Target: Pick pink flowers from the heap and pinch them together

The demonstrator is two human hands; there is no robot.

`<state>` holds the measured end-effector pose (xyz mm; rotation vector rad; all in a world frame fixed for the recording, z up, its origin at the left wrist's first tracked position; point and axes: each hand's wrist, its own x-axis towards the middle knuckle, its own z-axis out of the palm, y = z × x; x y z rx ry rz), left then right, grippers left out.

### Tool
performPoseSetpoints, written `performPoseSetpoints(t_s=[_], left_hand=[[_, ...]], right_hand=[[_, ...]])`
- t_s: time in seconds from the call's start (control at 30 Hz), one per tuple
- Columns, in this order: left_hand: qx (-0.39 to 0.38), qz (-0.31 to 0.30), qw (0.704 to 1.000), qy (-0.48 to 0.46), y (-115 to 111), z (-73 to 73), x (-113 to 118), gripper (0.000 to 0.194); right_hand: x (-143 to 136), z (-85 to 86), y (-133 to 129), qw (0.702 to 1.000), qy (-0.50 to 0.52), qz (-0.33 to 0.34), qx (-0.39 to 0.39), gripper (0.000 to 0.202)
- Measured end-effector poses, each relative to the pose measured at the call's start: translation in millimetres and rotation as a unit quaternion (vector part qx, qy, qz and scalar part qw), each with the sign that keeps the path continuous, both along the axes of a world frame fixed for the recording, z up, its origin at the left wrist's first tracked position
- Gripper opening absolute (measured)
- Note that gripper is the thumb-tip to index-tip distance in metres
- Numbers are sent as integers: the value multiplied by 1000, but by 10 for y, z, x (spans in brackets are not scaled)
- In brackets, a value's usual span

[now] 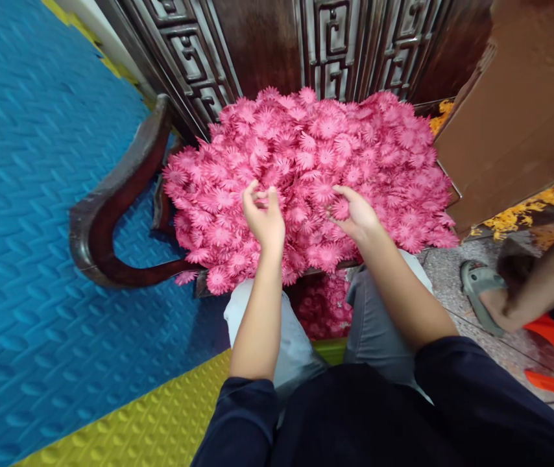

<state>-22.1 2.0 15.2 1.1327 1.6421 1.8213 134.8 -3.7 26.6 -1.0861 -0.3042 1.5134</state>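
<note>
A broad heap of pink artificial flowers (pixel 328 130) with thin pointed petals spreads in front of me. Over the middle of the heap is my left hand (pixel 264 220), its fingers bent and the thumb apart from them; nothing shows between them. To its right, my right hand (pixel 361 217) has its fingers around a single pink flower (pixel 340 208) at the fingertips. Part of that flower is covered by the fingers. The two hands are apart, both close above the heap.
Behind the heap rises a dark carved wooden panel (pixel 267 45). A curved wooden armrest (pixel 95 227) stands at the left, over blue mat flooring (pixel 24 272). On the right are a brown cardboard sheet (pixel 515 117), yellow-orange flowers (pixel 540 201) and another person's sandalled foot (pixel 493 305).
</note>
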Motion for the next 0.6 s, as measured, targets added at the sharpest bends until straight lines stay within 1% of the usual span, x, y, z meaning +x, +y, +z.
performPoseSetpoints(t_s=[0.03,0.13,0.17,0.2,0.23,0.3,0.4,0.5,0.6], left_hand=[[1,-30,999,17,-35,11,41,19],[8,-164,984,74,-147,48,182,10],[8,-195,977,88,-175,57,220,9],[6,-213,972,97,-197,63,251,8],[4,-218,971,100,-212,67,273,7],[-4,-205,975,91,-226,68,294,6],[-8,-196,977,80,-231,66,296,8],[0,-211,973,88,-236,63,296,8],[-2,-231,971,62,-245,58,314,17]], right_hand=[[-23,2,-16,1000,4,15,6,8],[-87,0,-59,998,4,65,22,5],[-100,-3,-69,996,-3,77,33,4],[-108,-5,-76,995,-14,85,44,4],[-113,-5,-81,994,-27,89,54,3],[-115,2,-86,992,-48,94,74,2],[-117,24,-92,989,-54,99,94,4],[-128,39,-96,989,-59,91,97,5],[-139,24,-93,990,-61,90,93,6]])
